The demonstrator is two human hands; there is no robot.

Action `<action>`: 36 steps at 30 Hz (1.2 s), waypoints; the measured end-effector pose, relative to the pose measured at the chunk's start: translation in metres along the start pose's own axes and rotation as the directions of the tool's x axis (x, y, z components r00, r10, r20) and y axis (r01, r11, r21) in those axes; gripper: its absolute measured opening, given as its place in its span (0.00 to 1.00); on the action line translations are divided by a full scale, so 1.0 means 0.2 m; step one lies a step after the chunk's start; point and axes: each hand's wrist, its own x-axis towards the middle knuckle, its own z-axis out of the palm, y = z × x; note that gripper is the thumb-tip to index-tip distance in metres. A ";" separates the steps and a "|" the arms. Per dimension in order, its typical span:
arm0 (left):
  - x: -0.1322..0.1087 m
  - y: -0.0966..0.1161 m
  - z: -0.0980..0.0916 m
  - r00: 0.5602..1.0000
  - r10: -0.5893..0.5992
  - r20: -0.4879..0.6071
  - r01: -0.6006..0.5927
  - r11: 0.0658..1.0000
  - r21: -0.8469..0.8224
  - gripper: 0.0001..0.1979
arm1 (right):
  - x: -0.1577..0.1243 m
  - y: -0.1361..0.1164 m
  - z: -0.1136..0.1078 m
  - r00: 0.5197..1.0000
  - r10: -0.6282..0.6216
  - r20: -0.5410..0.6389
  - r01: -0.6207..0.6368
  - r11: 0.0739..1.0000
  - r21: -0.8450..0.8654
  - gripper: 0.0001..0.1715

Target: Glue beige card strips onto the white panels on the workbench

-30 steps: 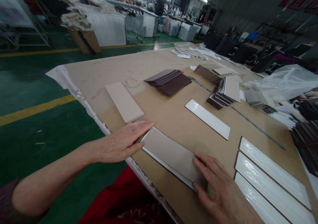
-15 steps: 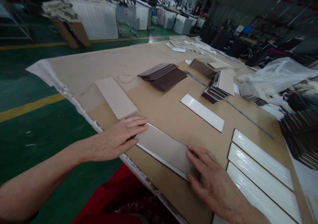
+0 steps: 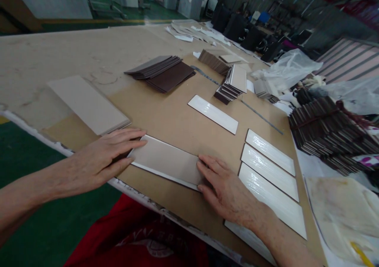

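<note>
A flat beige strip (image 3: 168,160) lies on a slightly wider white-coated strip, whose white edge (image 3: 160,173) shows along the near side. My left hand (image 3: 109,154) holds the left end, its fingers at the far corner and thumb at the near one. At the other end my right hand (image 3: 220,184) spans the width, thumb on the near edge and fingertips on the far edge. Left of these lies a small stack of beige strips (image 3: 89,103). One glossy white strip (image 3: 213,114) lies beyond, and several more white strips (image 3: 269,170) are in a row to the right.
Brown paper (image 3: 166,121) covers the table. Dark brown pieces (image 3: 168,75) lie fanned at the back, near a stack of strips (image 3: 233,81). Thin dark bands (image 3: 262,117) lie on the paper. Bundled dark pieces (image 3: 328,131) and clear plastic (image 3: 293,70) stand at right.
The view has swung to the right, so the table's contents appear further left and more of the right side shows. Both hands keep their places at the beige strip's ends.
</note>
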 end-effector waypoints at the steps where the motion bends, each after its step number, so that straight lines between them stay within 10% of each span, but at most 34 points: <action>1: 0.00 0.00 0.00 1.000 0.005 0.003 -0.005 1.000 0.011 0.22 | 0.00 0.00 0.00 1.000 0.002 -0.002 -0.002 1.000 0.000 0.30; 36: 0.05 0.16 0.01 0.987 0.129 0.094 -0.156 0.903 0.400 0.35 | -0.02 -0.13 0.12 0.996 0.020 -0.089 -0.037 0.981 -0.192 0.39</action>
